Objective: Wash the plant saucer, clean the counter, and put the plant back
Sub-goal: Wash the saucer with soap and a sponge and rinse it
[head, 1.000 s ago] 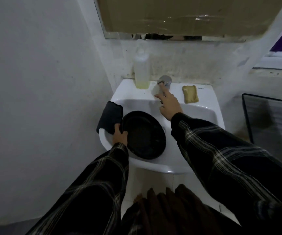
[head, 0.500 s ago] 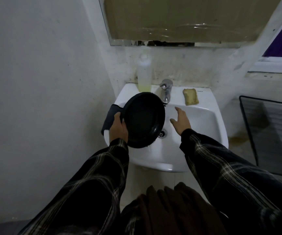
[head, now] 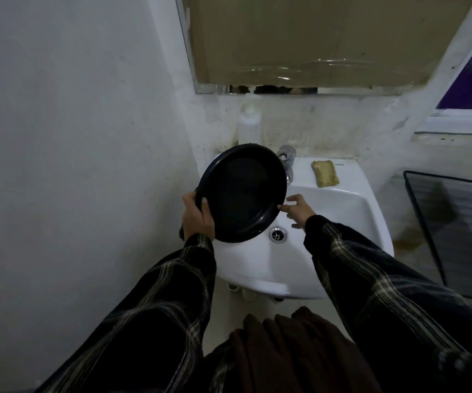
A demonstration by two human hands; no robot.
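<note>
My left hand [head: 198, 215] gripped the black saucer [head: 241, 194] by its rim, tilted above the sink [head: 339, 211]. My right hand [head: 298, 209] reached, fingers spread, touching its edge. Washing step judged nearly done; next, a two-handed carry out.

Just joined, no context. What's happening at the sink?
A person holds a black saucer tilted up over the white sink. The left hand grips its rim; the right hand has open fingers at the opposite edge. A sponge lies on the sink ledge beside the tap. No water is visibly running.
</note>
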